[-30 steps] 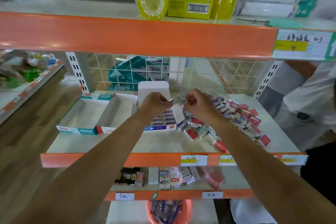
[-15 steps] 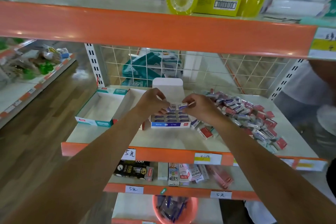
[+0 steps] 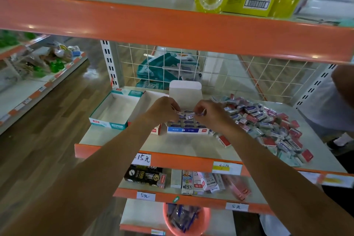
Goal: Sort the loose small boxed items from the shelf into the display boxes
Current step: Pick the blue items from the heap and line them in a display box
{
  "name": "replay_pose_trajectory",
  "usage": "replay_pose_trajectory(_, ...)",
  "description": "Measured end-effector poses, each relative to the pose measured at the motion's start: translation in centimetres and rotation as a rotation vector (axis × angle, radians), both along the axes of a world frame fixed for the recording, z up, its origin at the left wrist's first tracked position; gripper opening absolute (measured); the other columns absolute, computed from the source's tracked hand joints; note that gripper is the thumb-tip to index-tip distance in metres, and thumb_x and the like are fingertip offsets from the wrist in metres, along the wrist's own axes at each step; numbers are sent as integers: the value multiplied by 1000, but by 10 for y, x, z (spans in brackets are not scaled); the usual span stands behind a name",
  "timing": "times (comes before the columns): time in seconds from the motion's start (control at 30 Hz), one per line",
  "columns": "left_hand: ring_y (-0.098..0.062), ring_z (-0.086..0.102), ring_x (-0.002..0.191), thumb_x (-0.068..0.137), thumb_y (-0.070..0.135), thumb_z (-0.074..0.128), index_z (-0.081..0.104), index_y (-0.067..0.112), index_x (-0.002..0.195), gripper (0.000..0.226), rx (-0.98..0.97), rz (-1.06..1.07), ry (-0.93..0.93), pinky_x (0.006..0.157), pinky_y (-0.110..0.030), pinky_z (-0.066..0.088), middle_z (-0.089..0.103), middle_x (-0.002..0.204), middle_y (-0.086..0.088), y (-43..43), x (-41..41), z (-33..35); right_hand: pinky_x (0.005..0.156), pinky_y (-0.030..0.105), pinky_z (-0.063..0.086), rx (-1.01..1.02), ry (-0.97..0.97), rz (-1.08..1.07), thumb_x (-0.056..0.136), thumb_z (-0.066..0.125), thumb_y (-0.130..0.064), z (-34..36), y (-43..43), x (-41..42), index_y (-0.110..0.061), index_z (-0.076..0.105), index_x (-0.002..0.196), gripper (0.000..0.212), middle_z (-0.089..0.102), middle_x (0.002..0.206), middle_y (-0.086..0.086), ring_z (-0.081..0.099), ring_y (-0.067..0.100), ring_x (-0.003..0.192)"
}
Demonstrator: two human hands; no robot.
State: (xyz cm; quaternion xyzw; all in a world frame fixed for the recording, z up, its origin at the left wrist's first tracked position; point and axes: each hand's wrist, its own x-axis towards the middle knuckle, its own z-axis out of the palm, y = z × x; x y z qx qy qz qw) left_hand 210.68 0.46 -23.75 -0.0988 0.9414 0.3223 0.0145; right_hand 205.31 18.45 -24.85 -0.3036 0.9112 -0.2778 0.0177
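While a pile of loose small cardboard boxes point(image 3: 268, 126) lies centre-right, the left hand point(image 3: 163, 110) and right hand point(image 3: 211, 113) pinch small blue-and-white boxes point(image 3: 181, 114) above the blue-fronted cardboard display box point(image 3: 186, 130) at centre.

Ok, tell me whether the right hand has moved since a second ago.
Yes. The right hand has shifted left: from just right of the blue-fronted cardboard display box to over that box's right side.

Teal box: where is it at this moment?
Head view, left end of the middle shelf: the teal box sits against the red-fronted box, left of the left hand.
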Motion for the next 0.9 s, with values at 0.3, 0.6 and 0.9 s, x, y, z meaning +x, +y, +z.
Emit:
replay_pose_trajectory(0.3,-15,61,82,89,22,65,68,15,100,14,-303,-48,142,85,-25,53,68,105,-2,0,0,-11,69,28,49,99,54,-46,86,69,-19,-7,-10,1,-16,62,90,9,63,89,0,58,17,81)
replay_pose_trajectory(0.6,-19,63,94,91,30,63,65,16,113,27,-431,-114,122,85,-29,53,66,114,-5,-7,0,-15,65,27,44,170,83,1,84,69,-17,-5,-10,0,-15,63,87,7,65,89,1,58,18,81)
replay_pose_trajectory(0.9,-20,55,101,90,29,63,63,17,120,32,-547,-171,153,86,-31,51,57,118,-5,-8,-3,-25,64,26,42,244,150,17,84,71,-20,-8,-13,0,-17,62,87,9,66,91,1,58,17,78)
